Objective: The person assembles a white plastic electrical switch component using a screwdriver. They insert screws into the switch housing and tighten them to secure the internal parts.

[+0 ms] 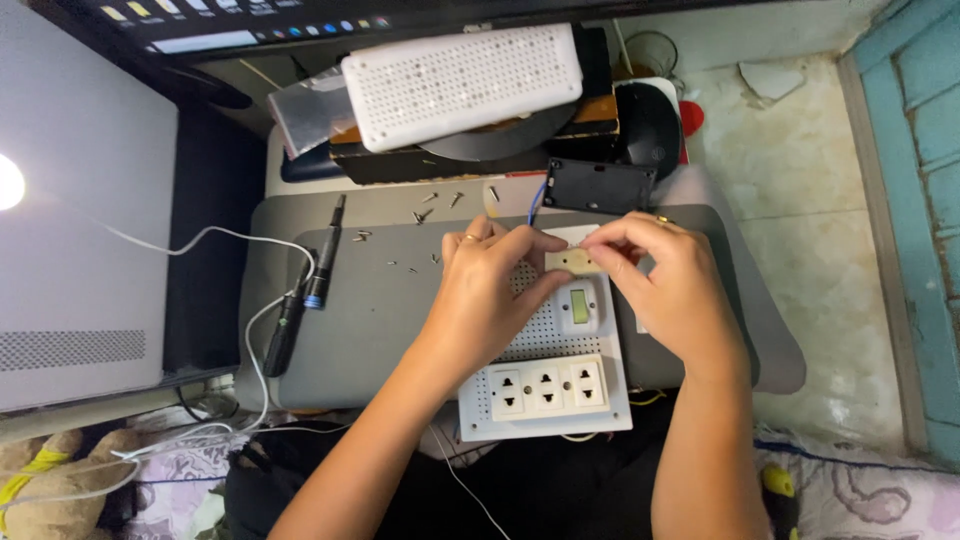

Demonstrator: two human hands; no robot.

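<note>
Beige plate [572, 261], small and rectangular, frame centre, pinched by left hand [492, 290] and right hand [668, 285] above white socket panel [545, 385].

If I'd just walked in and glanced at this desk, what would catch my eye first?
Most likely the two hands, left hand and right hand, pinching a small cream plate at the centre, above a white perforated panel with three sockets and a small display. Next, the white perforated cover at the top and the loose screws scattered on the grey mat.
</note>
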